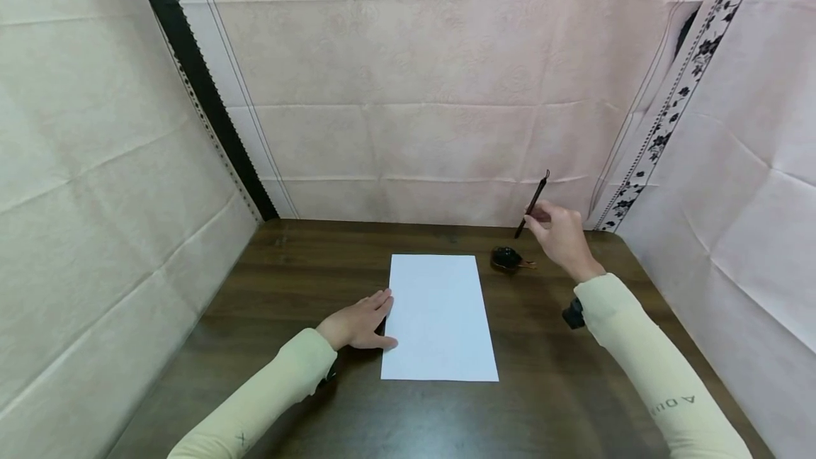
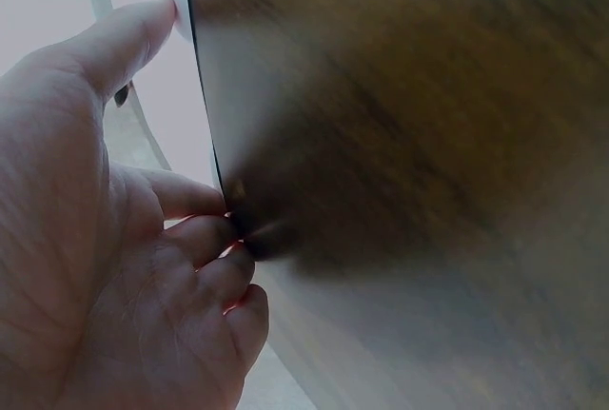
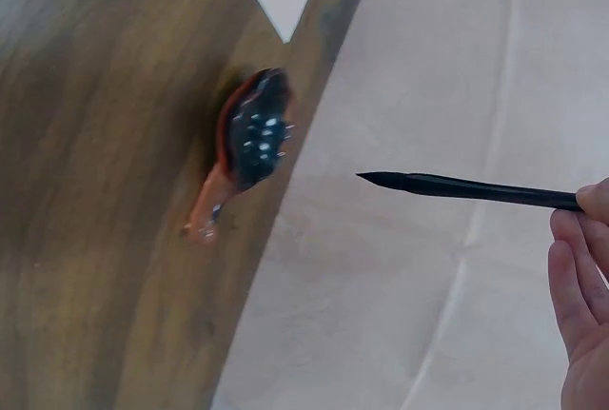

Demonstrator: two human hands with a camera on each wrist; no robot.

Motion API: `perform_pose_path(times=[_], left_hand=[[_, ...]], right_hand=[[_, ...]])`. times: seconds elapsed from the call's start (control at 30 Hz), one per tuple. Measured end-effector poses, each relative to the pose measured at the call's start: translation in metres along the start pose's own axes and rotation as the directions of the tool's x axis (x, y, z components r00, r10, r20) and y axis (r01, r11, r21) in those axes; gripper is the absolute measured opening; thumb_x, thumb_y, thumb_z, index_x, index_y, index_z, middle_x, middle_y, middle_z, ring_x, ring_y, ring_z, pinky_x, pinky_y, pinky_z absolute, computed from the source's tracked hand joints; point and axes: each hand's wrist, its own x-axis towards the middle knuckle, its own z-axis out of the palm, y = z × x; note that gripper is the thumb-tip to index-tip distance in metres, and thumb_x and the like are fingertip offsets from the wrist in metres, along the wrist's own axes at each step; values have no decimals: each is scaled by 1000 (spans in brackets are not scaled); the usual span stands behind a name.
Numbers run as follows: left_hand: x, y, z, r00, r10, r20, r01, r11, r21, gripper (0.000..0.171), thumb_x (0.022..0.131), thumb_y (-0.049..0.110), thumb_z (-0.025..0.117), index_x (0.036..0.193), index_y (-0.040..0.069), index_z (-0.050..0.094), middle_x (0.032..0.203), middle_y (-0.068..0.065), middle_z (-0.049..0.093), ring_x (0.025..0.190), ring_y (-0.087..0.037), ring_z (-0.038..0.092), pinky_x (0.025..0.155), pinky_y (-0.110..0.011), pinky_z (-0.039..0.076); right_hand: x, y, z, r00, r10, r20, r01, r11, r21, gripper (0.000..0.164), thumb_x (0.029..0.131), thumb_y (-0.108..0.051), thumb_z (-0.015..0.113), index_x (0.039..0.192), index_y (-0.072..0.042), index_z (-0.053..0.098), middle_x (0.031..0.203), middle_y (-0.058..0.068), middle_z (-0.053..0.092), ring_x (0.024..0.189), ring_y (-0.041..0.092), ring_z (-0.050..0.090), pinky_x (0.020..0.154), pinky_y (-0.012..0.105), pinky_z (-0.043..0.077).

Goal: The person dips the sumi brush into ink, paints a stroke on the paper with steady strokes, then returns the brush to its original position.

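Note:
A blank white sheet of paper lies on the brown wooden table. My left hand rests flat at its left edge, thumb and fingertips on the margin; the left wrist view shows the fingers fairly straight along the edge. My right hand pinches a black calligraphy brush by its handle, raised above the table with the dark pointed tip down. Below the brush sits a small dark, glossy ink dish with an orange-brown tail-like handle, to the right of the paper's far corner.
Pale cloth walls enclose the table at the back and on both sides. A black strip runs down the left corner, and a floral border marks the right one.

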Motion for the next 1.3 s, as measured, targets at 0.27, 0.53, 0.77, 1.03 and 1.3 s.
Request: perform_pose_path(times=[0.27,0.53,0.77,1.03,1.3], left_hand=[[1,-1,0,1000,-7,5,7,1000,-4,97,101,61,61,167,1,23,179,-15,14,167,-30,14,134,-47,22],[2,-3,1,1000,-5,8,5,1000,-4,97,101,62,60,168,2,22,179,-14,14,167,-30,13,135,-47,22],[2,-3,1,1000,1,10,-1,1000,-10,97,101,62,60,168,2,22,179,-14,13,167,-30,13,135,-47,22],[1,-2,1,1000,9,3,-9,1000,-2,97,101,60,61,167,0,23,178,-16,15,167,-31,14,134,-47,22],[2,-3,2,1000,-1,1,1,1000,7,97,101,60,61,167,1,23,179,-14,15,167,-30,15,134,-46,23]], right_hand=[[13,-22,-4,999,-29,-20,30,999,36,13,98,-10,75,108,-1,75,102,18,81,94,35,79,84,50,64],[17,-51,0,999,17,-36,-11,988,155,12,96,-9,77,106,-2,78,100,17,81,91,33,80,78,15,60],[18,-75,11,999,35,15,-37,974,225,11,96,-12,78,105,-5,79,100,13,82,89,28,80,75,3,51],[17,-100,27,993,1,118,-32,965,261,10,97,-13,77,105,-7,79,101,9,82,88,24,80,78,26,64],[13,-120,47,979,-40,202,-26,949,313,11,97,-10,76,109,-10,79,101,8,82,86,20,80,77,33,66]])
